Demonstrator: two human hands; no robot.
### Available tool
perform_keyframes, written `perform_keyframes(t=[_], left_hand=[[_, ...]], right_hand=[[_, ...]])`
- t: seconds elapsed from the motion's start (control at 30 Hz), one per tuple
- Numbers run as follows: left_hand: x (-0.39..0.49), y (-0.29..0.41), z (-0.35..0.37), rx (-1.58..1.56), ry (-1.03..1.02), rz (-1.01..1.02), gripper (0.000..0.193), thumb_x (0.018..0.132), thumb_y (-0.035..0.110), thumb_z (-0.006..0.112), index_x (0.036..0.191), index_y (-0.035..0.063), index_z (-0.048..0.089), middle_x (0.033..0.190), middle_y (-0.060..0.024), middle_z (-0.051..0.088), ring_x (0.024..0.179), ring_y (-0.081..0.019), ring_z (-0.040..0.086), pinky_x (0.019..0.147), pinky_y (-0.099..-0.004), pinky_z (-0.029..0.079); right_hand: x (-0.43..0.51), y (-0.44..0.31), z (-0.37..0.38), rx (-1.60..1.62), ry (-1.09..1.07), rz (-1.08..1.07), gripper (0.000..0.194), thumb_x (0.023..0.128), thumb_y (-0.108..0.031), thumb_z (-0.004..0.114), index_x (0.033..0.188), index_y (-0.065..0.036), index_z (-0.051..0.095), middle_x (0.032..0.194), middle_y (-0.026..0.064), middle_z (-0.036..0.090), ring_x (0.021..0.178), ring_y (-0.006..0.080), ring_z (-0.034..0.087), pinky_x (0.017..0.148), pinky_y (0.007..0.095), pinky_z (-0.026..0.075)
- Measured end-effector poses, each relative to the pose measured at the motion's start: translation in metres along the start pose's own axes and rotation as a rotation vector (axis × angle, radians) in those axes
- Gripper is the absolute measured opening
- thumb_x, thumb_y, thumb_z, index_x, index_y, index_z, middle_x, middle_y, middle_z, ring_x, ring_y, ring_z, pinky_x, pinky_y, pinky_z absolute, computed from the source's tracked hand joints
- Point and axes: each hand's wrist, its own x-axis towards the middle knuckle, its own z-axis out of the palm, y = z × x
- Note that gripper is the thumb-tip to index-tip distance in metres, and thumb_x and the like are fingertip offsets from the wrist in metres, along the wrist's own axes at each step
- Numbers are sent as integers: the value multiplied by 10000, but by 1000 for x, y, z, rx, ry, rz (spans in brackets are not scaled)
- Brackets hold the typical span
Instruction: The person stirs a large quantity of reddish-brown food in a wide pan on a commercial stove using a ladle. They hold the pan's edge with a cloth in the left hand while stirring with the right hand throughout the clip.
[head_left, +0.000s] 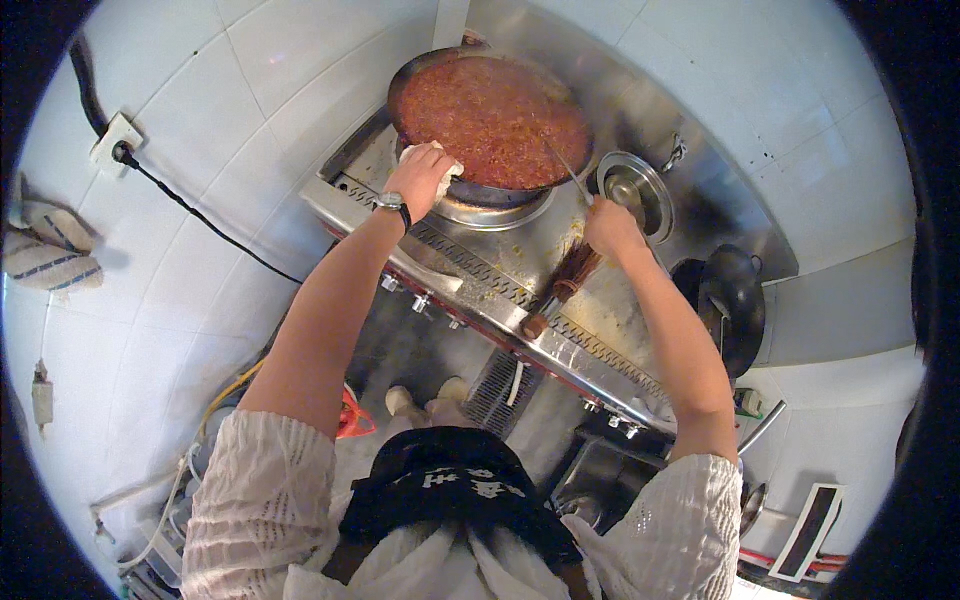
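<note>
A large black wok (487, 193) sits on a stove ring, filled with red, chunky sauce (491, 112). My left hand (421, 178), with a watch on the wrist, presses a pale folded cloth (450, 183) against the wok's near left rim. My right hand (613, 227) is closed on the handle of a long metal utensil (571, 171), which reaches over the right rim into the sauce; its far end is hidden there. Below that hand a bristle wok brush (570, 281) with a wooden end lies on the steel stovetop.
A round metal pan (637, 196) stands right of the wok, under a wall tap (675, 152). Further right are dark woks (731, 300). Control knobs (420, 303) line the stove's front edge. A black cable (202, 217) runs from a wall socket (118, 146) at left.
</note>
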Motion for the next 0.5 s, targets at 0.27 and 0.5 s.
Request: perform_keyframes(t=[0.27, 0.5], left_hand=[[-1, 0, -2, 17, -109, -43, 306, 877, 64, 535, 1169, 98, 620, 1253, -124, 604, 1268, -309, 507, 1115, -432, 386], [-4, 2, -2, 40, -63, -48, 354, 865, 47, 520, 1199, 112, 619, 1285, -137, 585, 1283, -333, 506, 1111, -432, 404]], right_hand=[[-53, 8, -39, 630, -361, 217, 304, 925, -306, 532, 891, -23, 640, 696, 139, 646, 558, 260, 633, 494, 440, 496], [-90, 4, -100, 1323, -545, 642, 198, 1023, -266, 528, 887, -122, 539, 766, -10, 511, 451, 2, 315, 319, 184, 163]])
